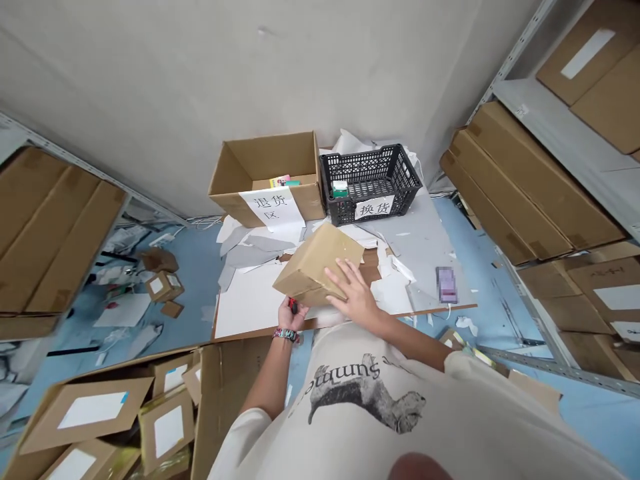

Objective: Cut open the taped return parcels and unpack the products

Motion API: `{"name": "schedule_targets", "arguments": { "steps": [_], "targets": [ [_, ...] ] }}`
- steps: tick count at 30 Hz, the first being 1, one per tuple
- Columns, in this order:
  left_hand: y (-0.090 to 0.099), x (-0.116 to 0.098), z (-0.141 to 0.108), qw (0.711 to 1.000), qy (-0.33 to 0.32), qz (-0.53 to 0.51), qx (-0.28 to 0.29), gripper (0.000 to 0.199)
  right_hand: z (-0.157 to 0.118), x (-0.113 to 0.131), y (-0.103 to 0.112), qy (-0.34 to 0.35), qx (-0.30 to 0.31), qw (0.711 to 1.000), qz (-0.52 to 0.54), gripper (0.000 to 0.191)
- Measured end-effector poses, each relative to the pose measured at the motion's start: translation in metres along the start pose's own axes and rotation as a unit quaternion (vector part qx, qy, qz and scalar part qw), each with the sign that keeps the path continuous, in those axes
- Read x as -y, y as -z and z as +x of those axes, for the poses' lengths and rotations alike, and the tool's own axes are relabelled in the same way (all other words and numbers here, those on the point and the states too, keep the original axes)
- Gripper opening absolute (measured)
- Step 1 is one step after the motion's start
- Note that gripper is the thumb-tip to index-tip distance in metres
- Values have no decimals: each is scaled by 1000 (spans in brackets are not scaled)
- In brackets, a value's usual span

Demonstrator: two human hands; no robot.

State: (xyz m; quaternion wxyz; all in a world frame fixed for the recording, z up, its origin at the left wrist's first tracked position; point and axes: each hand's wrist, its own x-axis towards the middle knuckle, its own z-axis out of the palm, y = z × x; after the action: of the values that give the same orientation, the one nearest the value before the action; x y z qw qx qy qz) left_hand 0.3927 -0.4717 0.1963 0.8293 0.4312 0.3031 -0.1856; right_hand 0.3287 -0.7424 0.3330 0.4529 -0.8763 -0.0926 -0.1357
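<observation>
A closed brown cardboard box (317, 260) is tilted over the front of the table, in front of my body. My right hand (356, 297) grips its right side, fingers spread across the cardboard. Below the box's lower left corner, my left hand (293, 315) is closed around a small red-and-black tool (293, 306). Its working end is hidden, so I cannot tell its exact kind. The left fingers are close to the box's underside; whether they touch it is unclear.
Behind the box stand an open carton (225, 193) and a black plastic crate (343, 212), both with paper signs and small items inside. Torn paper covers the table (250, 293). A phone (447, 285) lies right. A large carton (213, 400) of parcels stands lower left; shelves flank both sides.
</observation>
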Motion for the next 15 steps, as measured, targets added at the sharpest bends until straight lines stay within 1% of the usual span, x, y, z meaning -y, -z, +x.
{"name": "schedule_targets", "arguments": {
  "steps": [1, 2, 4, 6, 8, 11, 13, 14, 15],
  "targets": [
    [0, 3, -1, 1000, -3, -1, 1, 29, 5, 7, 1, 14, 11, 1000, -15, 78],
    [-1, 5, -2, 1000, -9, 2, -4, 30, 9, 9, 3, 17, 13, 1000, -21, 79],
    [-5, 7, -3, 999, -29, 16, -26, 33, 17, -2, 13, -8, -5, 1000, -2, 80],
    [-11, 6, -4, 997, -52, 38, -49, 37, 18, -28, 25, -59, -37, 996, 48, 78],
    [-20, 4, -5, 994, -82, 60, -51, 40, 10, -60, 35, -129, -75, 983, 111, 76],
    [-39, 2, -3, 985, -132, 109, -11, 43, -15, -105, 39, -238, -113, 946, 190, 80],
    [-51, 2, 0, 975, -149, 165, 13, 46, -31, -127, 36, -282, -103, 931, 208, 85],
    [-55, 3, 1, 970, -151, 192, 19, 46, -36, -135, 34, -292, -92, 931, 199, 87],
    [-58, 5, 1, 964, -158, 214, 11, 44, -40, -140, 32, -294, -85, 935, 178, 87]
  ]
}}
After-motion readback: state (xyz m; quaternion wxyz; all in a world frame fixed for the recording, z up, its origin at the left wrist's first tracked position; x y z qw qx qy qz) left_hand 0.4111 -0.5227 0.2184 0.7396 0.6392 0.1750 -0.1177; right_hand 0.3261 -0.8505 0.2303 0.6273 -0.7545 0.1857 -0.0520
